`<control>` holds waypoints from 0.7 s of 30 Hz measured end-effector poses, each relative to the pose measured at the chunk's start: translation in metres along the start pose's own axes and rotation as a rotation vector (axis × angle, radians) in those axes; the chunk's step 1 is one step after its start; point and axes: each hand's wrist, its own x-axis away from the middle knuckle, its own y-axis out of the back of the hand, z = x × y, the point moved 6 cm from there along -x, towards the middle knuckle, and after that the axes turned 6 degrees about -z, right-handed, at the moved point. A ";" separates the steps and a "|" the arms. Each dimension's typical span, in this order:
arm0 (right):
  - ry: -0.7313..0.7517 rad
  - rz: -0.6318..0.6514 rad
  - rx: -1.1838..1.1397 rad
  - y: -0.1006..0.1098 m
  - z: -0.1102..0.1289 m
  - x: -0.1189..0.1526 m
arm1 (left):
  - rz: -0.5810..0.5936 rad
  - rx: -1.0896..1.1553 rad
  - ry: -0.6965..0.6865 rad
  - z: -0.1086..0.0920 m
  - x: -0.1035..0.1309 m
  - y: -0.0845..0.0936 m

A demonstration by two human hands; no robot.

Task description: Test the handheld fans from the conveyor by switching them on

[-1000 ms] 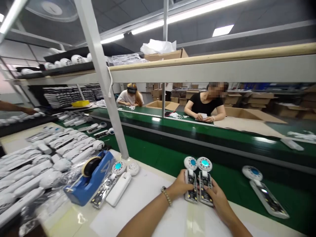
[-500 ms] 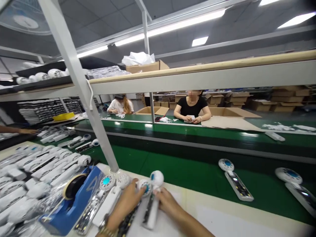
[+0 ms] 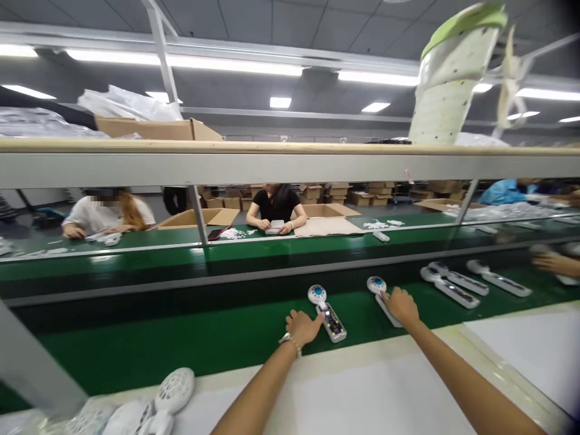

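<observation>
My left hand (image 3: 303,328) reaches over the green belt (image 3: 235,326), fingers spread, its thumb by the neck of a white device (image 3: 333,326) with a round blue-centred head and exposed circuit board. Farther right, my right hand (image 3: 402,306) is on another white device (image 3: 377,285) with a similar blue-centred head; its fingers cover the middle of that device. Both devices lie on the belt. White round-headed parts (image 3: 174,389) rest on the near table at the lower left.
More white devices (image 3: 453,289) lie on the belt at the right, near another person's hand (image 3: 555,263). A shelf beam (image 3: 290,168) crosses above. People sit across the belt beside cardboard boxes (image 3: 203,217). A grey post (image 3: 38,356) stands at the lower left.
The view has swung right. Both hands have left the two devices over the near table and are now out over the belt at two other devices. The blue tape dispenser is out of view.
</observation>
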 end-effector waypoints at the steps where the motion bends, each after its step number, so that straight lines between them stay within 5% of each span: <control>1: -0.045 0.005 0.012 0.011 -0.013 -0.007 | -0.010 0.040 -0.002 -0.010 -0.010 -0.016; 5: -0.124 0.120 -0.050 0.009 -0.038 -0.010 | -0.008 0.272 0.019 -0.026 -0.028 -0.053; 9: -0.164 0.355 -0.232 -0.040 -0.027 0.007 | 0.120 0.540 0.037 -0.018 -0.023 -0.055; 14: -0.188 0.701 -0.604 -0.114 0.010 0.074 | 0.269 0.832 0.152 0.017 0.003 -0.017; 18: -0.237 0.892 -0.765 -0.160 0.026 0.144 | 0.191 0.950 0.235 0.060 0.033 0.026; 21: -0.286 0.973 -0.828 -0.184 0.030 0.179 | 0.133 1.053 0.238 0.086 0.055 0.042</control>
